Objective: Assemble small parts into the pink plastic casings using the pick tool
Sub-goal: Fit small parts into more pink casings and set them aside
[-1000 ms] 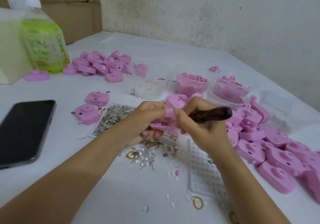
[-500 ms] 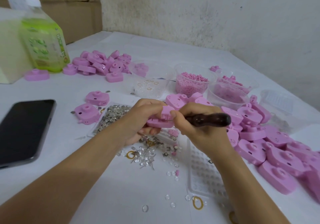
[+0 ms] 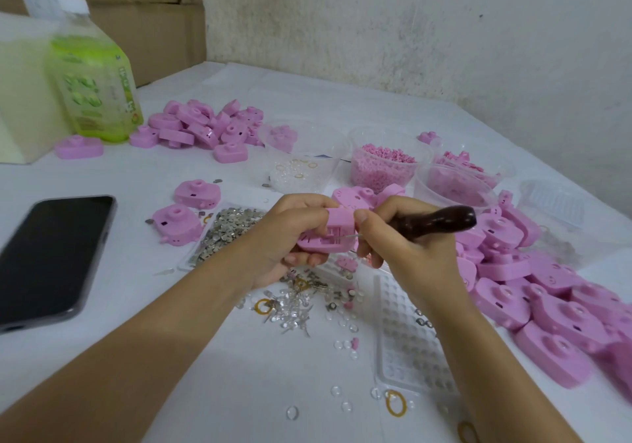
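Observation:
My left hand (image 3: 284,234) grips a pink plastic casing (image 3: 330,234) above the middle of the table, its open inner side turned toward me. My right hand (image 3: 403,240) holds the pick tool (image 3: 434,222) by its dark wooden handle, and the thin metal tip reaches into the casing's inside. Under my hands lie small clear lenses, metal bits and yellow rings (image 3: 297,305). A tray of small silver metal parts (image 3: 229,230) sits just left of my left hand.
A heap of pink casings (image 3: 547,292) fills the right side; another pile (image 3: 205,127) lies far left. Clear tubs (image 3: 379,165) of pink pieces stand behind my hands. A black phone (image 3: 51,254) lies left, a green bottle (image 3: 95,86) far left, a clear blister tray (image 3: 407,340) below my right wrist.
Both hands have stayed in place. The casing has been turned a little in my left hand, and the pick handle has tilted slightly while its tip works inside.

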